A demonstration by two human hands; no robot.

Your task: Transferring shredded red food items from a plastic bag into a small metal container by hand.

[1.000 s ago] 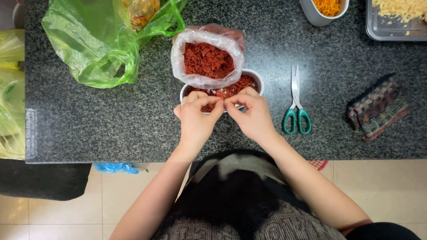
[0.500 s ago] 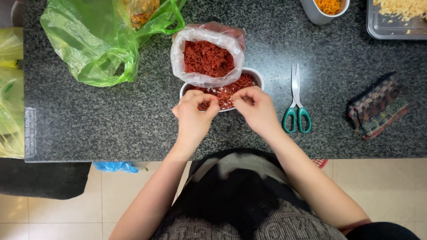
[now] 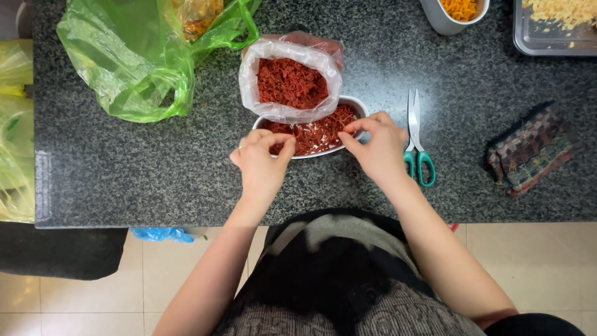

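A big speckled dark stone counter (image 3: 186, 180) fills the top of the frame. At the upper left lies a crumpled green plastic bag (image 3: 134, 59). In the upper middle a clear plastic bag of red shreds (image 3: 291, 81) leans on a white oval bowl of red shreds (image 3: 314, 134). The left hand (image 3: 261, 168) pinches its fingers together at the bowl's near rim; what it holds, I cannot tell. The right hand (image 3: 376, 146) pinches too, at the bowl's right rim. Just right lie green-handled scissors (image 3: 416, 140).
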